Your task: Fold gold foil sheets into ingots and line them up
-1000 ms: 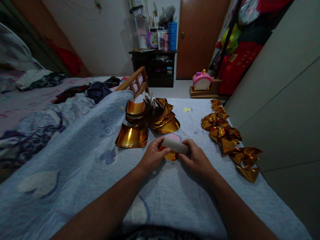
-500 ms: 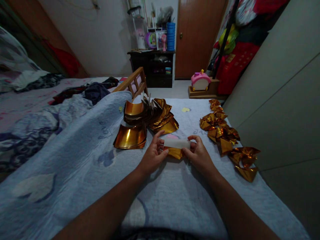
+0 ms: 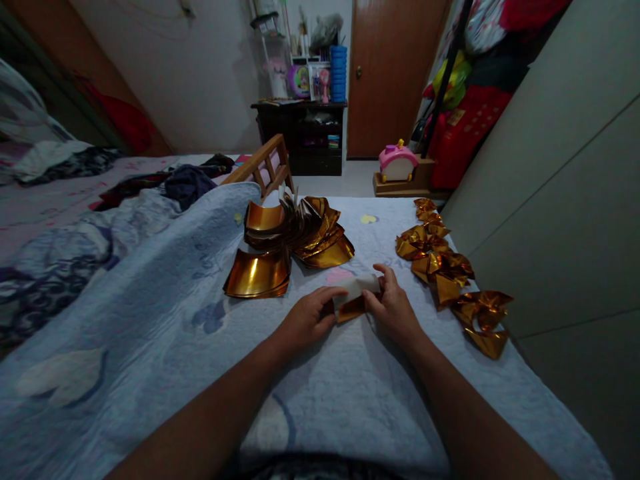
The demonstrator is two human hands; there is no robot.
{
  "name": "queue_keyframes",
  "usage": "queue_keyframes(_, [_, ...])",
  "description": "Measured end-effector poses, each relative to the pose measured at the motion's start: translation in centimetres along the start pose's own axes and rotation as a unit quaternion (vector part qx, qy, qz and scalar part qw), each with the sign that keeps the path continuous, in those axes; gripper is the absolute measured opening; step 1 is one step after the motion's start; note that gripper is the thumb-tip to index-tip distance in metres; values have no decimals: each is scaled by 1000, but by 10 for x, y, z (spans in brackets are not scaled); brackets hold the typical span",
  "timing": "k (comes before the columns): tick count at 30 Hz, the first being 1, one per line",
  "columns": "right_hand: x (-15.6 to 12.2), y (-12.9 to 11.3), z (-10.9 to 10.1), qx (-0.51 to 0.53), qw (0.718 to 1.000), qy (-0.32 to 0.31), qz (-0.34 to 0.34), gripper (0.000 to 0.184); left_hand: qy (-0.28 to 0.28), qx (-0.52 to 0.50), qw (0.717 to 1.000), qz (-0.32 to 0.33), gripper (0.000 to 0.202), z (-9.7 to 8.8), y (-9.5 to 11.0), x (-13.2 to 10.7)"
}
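Observation:
Both my hands hold one folded sheet of gold foil paper (image 3: 353, 299), white on its upper side, just above the light blue quilt (image 3: 165, 313). My left hand (image 3: 306, 320) pinches its left end with fingers closed. My right hand (image 3: 395, 308) grips the right end, thumb and fingers pressed on the fold. Beyond them lies a pile of curled gold foil sheets (image 3: 287, 243). A row of folded gold pieces (image 3: 450, 273) runs along the quilt's right side.
A grey cupboard front (image 3: 555, 187) stands close on the right. A wooden chair back (image 3: 263, 167) rises behind the foil pile. Clothes and bedding (image 3: 70, 200) lie at the left. A dark cabinet (image 3: 300, 137), a pink toy (image 3: 395, 161) and a brown door (image 3: 390, 73) are at the back.
The paper has been folded smaller and tilted, with the left fingers closing down over its left end. Both hands stayed in about the same place on the quilt.

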State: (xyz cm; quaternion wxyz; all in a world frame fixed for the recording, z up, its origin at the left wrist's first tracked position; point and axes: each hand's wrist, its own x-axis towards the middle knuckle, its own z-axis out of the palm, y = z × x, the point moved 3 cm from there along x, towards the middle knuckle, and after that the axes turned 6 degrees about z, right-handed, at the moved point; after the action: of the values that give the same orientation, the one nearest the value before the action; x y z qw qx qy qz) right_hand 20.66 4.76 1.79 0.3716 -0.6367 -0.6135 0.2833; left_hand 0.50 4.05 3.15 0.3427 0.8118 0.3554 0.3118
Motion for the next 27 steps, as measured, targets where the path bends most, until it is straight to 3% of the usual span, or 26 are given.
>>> queue_keyframes(3, [2,3,3,-26,1000,-6,-10,55,12,36,999,10,63,1,-1,-1])
queue_keyframes(11, [4,8,13,-117,992,33,-30,55,58,163,983,59,44,-1,-6,-4])
queue_keyframes(15, [2,4,14,-163,985,47,-38,54,35,194,977,86,26,2,-6,-1])
queue_keyframes(19, [-2,-5,9,-220,971,82,-54,44,-38,192,974,114,20,7,-7,3])
queue_keyframes(23, [-4,-11,10,-200,976,4,-90,10,-55,160,978,122,17,10,-9,2])
queue_keyframes(27, [-11,-15,13,-141,979,-82,-123,11,-46,137,982,121,15,10,-9,1])
